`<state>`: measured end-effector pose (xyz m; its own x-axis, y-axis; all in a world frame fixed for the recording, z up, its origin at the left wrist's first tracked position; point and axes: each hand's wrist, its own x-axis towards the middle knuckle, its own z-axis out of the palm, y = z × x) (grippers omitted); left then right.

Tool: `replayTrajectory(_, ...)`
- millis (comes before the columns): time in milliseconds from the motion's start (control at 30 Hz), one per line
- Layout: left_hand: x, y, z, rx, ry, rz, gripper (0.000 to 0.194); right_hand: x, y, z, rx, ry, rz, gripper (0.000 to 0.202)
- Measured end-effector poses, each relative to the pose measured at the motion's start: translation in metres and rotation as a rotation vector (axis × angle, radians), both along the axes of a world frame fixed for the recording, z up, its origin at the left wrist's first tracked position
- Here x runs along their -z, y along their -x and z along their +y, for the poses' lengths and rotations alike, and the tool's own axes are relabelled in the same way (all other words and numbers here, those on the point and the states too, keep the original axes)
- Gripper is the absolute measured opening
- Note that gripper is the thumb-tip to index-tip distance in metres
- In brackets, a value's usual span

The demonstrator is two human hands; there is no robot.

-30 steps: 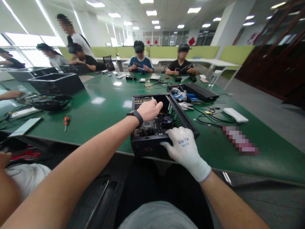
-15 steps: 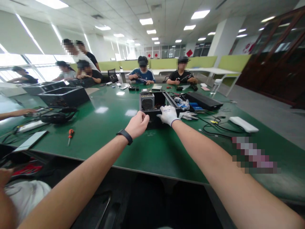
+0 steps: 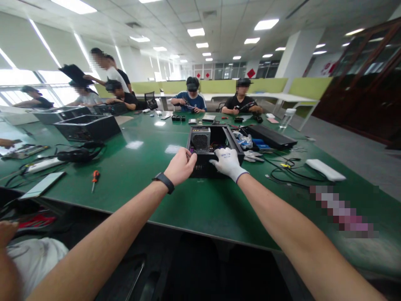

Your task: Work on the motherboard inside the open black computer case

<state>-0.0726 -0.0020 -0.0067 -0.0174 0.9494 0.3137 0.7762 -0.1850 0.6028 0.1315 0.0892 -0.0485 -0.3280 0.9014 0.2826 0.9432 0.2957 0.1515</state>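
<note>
A black computer case (image 3: 205, 166) lies open-topped on the green table in front of me, with a grey power supply (image 3: 200, 140) at its left inside. My left hand (image 3: 181, 167), bare with a dark wristband, is at the case's near left corner. Its thumb and fingers are pinched together; what they hold is hidden. My right hand (image 3: 228, 163), in a white glove, grips the near wall of the case, fingers over the top edge and thumb on the outer face. A loose white glove (image 3: 253, 156) lies just right of the case.
An orange screwdriver (image 3: 95, 180) and a headset (image 3: 81, 154) lie left. Another open case (image 3: 89, 128) stands beyond them. A flat black panel (image 3: 272, 137), cables (image 3: 283, 175) and a white power bank-like block (image 3: 325, 169) are right. Several people work around the table.
The case has come slightly nearer, with my right hand on its edge. My left hand has stayed at the corner. At far left, a standing person now holds up a dark panel.
</note>
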Motion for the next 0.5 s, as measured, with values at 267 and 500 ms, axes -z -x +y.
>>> replayTrajectory(267,-0.021,-0.041,-0.004,0.047,0.097,0.216,0.025,0.01,-0.025,-0.114,-0.073,-0.035,0.055,0.04)
replayTrajectory(500,-0.006,-0.074,-0.01,0.191,0.406,0.732,0.043,0.013,-0.046,-0.205,-0.126,-0.02,0.097,0.034)
